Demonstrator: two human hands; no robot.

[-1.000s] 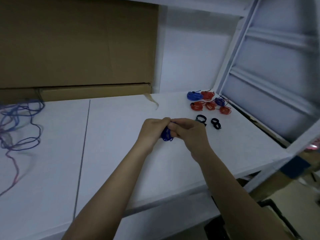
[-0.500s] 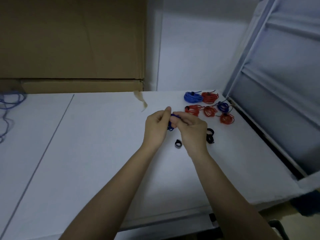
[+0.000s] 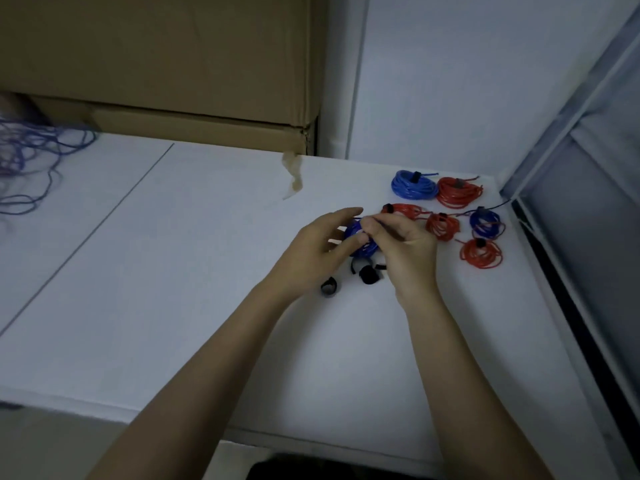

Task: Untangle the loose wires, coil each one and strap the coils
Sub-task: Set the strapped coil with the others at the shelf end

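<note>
Head view: a dark blue wire coil [image 3: 360,241] was held between both hands above the desk [image 3: 194,271]. It was pinched by the right hand [image 3: 403,249], whose grip was closed on its upper edge, and supported by the left hand [image 3: 320,249] with fingers curled around it.

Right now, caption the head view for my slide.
Both hands hold a blue wire coil above loose black straps.
</note>
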